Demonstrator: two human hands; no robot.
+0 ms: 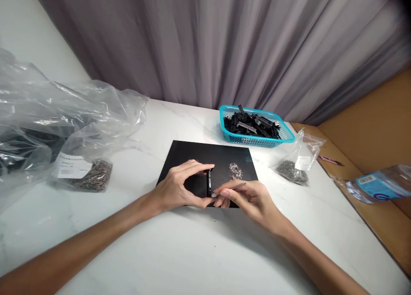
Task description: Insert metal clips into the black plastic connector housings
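My left hand (pixel 180 186) grips a small black part (pixel 209 183) by its two ends, between the thumb and a finger, over a black mat (pixel 195 151). In my right hand (pixel 248 196) is a thin metal tool (pixel 238 186), pinched between thumb and fingers. The tool's front end is close to the lower end of the black part; whether they touch cannot be made out. A small pile of shiny metal pieces (pixel 236 171) lies on the mat beyond my right hand. A few more bits show behind my left fingers.
A blue basket (pixel 250 141) of black parts stands at the back. Bags of small metal pieces lie left (pixel 96 177) and right (pixel 292 171). Large clear plastic (pixel 96 102) covers the far left. A plastic bottle (pixel 382 184) lies on cardboard (pixel 382 226) at the right.
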